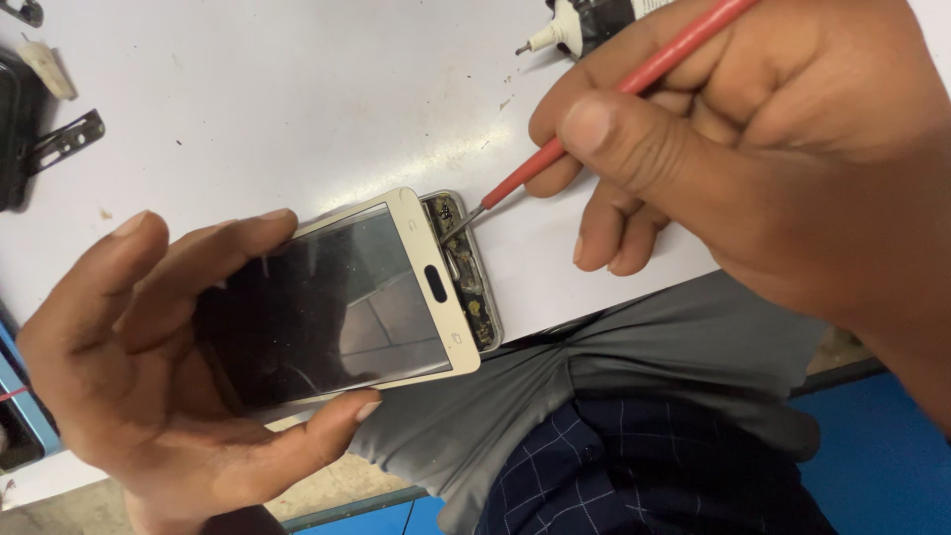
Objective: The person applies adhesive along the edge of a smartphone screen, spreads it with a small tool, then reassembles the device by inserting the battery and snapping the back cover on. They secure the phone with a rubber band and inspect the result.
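My left hand (pixel 149 367) grips a white-framed smartphone (pixel 337 297) with a dark screen, holding it over the near edge of a white table (pixel 297 109). The screen panel is lifted and shifted left, exposing the inner frame (pixel 474 277) along the phone's right end. My right hand (pixel 753 149) holds a red-handled screwdriver (pixel 604 99) like a pen. Its thin metal tip touches the top of the exposed inner frame.
A glue tube with a pointed nozzle (pixel 570 28) lies at the table's far edge. A black bracket and dark device (pixel 45 139) sit at far left. Below are grey cloth (pixel 594 376) and a dark checked garment (pixel 634 476) on my lap.
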Action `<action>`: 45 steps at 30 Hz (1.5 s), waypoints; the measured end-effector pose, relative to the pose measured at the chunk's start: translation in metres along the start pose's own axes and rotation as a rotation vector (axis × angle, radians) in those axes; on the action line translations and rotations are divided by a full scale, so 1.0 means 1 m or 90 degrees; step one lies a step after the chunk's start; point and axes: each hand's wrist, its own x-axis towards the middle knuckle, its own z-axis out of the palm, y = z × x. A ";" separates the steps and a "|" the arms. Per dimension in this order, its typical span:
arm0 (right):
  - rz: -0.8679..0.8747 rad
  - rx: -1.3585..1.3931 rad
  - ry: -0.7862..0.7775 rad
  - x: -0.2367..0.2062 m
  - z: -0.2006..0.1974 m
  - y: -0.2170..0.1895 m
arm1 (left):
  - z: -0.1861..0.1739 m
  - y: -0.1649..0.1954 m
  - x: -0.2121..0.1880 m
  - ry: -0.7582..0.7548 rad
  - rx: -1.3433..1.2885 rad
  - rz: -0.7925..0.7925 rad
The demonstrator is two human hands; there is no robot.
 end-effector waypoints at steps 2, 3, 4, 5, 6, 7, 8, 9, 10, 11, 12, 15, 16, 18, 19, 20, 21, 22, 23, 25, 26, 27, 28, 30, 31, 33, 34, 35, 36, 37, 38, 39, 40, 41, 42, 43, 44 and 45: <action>0.004 0.013 -0.008 0.001 0.000 0.001 | 0.000 0.000 0.000 -0.002 0.004 0.000; 0.006 0.015 -0.013 0.001 0.000 0.001 | 0.001 0.001 0.000 -0.001 0.004 -0.002; 0.009 0.010 -0.017 0.001 -0.001 0.002 | 0.001 0.001 0.000 0.000 0.005 -0.005; 0.011 0.008 -0.020 0.001 -0.002 0.001 | 0.002 0.001 -0.001 0.001 0.005 -0.007; 0.013 0.007 -0.023 0.001 -0.003 0.001 | 0.002 0.001 -0.001 0.001 0.006 -0.008; 0.014 0.009 -0.024 0.001 -0.004 0.001 | 0.002 0.000 -0.001 0.002 0.005 -0.008; 0.019 0.002 -0.028 0.001 -0.005 0.000 | 0.003 0.000 -0.001 0.004 0.004 -0.007; 0.025 -0.006 -0.031 0.001 -0.005 0.000 | 0.003 -0.001 -0.001 0.005 0.001 -0.005; 0.037 -0.021 -0.037 0.000 -0.007 -0.001 | 0.003 -0.001 -0.002 0.006 0.002 -0.005; 0.043 -0.029 -0.035 0.000 -0.007 -0.001 | 0.003 -0.001 -0.002 0.006 0.002 -0.005; 0.049 -0.036 -0.032 0.000 -0.007 -0.001 | 0.003 -0.001 -0.002 0.006 0.007 -0.007; 0.037 -0.029 -0.014 -0.001 -0.005 -0.002 | 0.003 0.000 -0.002 0.009 0.008 -0.013; 0.025 -0.024 -0.016 0.000 -0.005 -0.002 | 0.003 0.000 -0.003 0.009 0.007 -0.015; 0.020 -0.006 -0.024 0.000 -0.003 -0.003 | 0.004 0.001 -0.003 0.009 0.007 -0.018; 0.027 0.008 -0.030 0.001 -0.003 -0.003 | 0.004 0.001 -0.003 0.009 0.008 -0.019; 0.034 0.019 -0.035 0.003 -0.003 -0.004 | 0.004 0.002 -0.003 0.009 0.008 -0.020; 0.041 0.030 -0.039 0.004 -0.003 -0.005 | 0.004 0.002 -0.003 0.010 0.008 -0.023; 0.048 0.039 -0.043 0.006 -0.003 -0.005 | 0.004 0.002 -0.003 0.010 0.007 -0.023; 0.054 0.040 -0.050 0.008 -0.003 -0.006 | 0.004 0.002 -0.003 0.010 0.007 -0.023; 0.066 0.031 -0.071 0.014 -0.004 -0.005 | 0.004 0.003 -0.003 0.011 0.007 -0.024; 0.069 0.027 -0.083 0.018 -0.005 -0.005 | 0.004 0.003 -0.003 0.012 0.008 -0.028; 0.072 0.022 -0.094 0.021 -0.006 -0.003 | 0.005 0.004 -0.004 0.014 0.012 -0.037; 0.071 0.022 -0.105 0.023 -0.006 -0.002 | 0.005 0.004 -0.003 0.015 0.016 -0.040; 0.059 0.020 -0.113 0.025 -0.007 0.000 | 0.005 0.005 -0.003 0.016 0.025 -0.039; 0.048 0.018 -0.112 0.025 -0.008 0.000 | 0.005 0.005 -0.003 0.014 0.025 -0.036; 0.041 0.012 -0.107 0.024 -0.009 0.000 | 0.004 0.004 -0.002 0.009 0.020 -0.028; 0.044 0.009 -0.103 0.022 -0.010 -0.001 | 0.005 0.005 -0.002 0.010 0.021 -0.029; 0.052 0.006 -0.103 0.021 -0.011 -0.001 | 0.004 0.004 -0.002 0.010 0.022 -0.029; 0.060 0.004 -0.103 0.020 -0.012 -0.002 | 0.005 0.005 -0.003 0.014 0.029 -0.033; 0.072 0.003 -0.105 0.018 -0.013 -0.004 | 0.005 0.005 -0.003 0.015 0.028 -0.035; 0.079 0.003 -0.106 0.017 -0.012 -0.004 | 0.005 0.005 -0.004 0.017 0.028 -0.037; 0.085 0.003 -0.107 0.016 -0.012 -0.005 | 0.005 0.005 -0.004 0.015 0.022 -0.037; 0.085 0.004 -0.106 0.016 -0.011 -0.005 | 0.005 0.005 -0.005 0.016 0.018 -0.038; 0.080 -0.001 -0.104 0.015 -0.010 -0.005 | 0.005 0.005 -0.005 0.016 0.015 -0.039; 0.075 -0.006 -0.101 0.015 -0.008 -0.005 | 0.006 0.005 -0.005 0.018 0.015 -0.041; 0.064 -0.017 -0.095 0.014 -0.006 -0.005 | 0.006 0.004 -0.005 0.018 0.015 -0.041; 0.060 -0.019 -0.093 0.015 -0.006 -0.005 | 0.006 0.004 -0.005 0.019 0.016 -0.041; 0.056 -0.021 -0.092 0.015 -0.005 -0.005 | 0.006 0.004 -0.005 0.018 0.018 -0.041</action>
